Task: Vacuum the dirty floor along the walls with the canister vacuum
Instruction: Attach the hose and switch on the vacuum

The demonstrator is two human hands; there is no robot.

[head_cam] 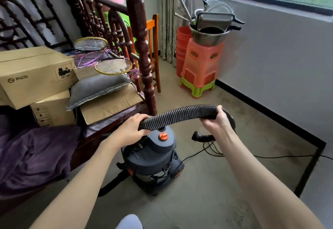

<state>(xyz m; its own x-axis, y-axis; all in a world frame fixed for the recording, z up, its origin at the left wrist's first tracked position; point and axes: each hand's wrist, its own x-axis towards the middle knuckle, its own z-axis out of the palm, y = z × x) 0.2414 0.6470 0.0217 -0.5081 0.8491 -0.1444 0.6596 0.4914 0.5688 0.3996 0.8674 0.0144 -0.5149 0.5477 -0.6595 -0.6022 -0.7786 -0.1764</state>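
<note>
A dark grey canister vacuum (153, 158) with an orange knob stands on the floor beside the wooden bed. Its black ribbed hose (180, 114) arches above it between my hands. My left hand (132, 127) grips the hose near its left end, over the canister top. My right hand (219, 120) grips the hose at its right bend. Past that hand the hose curves down to an open black end (197, 136) hanging just above the floor. Dark dust (239, 110) lies on the grey floor along the black skirting (266, 108) of the right wall.
The vacuum's black cord (270, 156) trails right across the floor. Stacked orange and green stools (200, 70) with metal pans stand at the far wall, beside orange buckets (182, 48) and a wooden chair (153, 52). The bed (144, 48) carries cardboard boxes (34, 75), rackets and a cushion.
</note>
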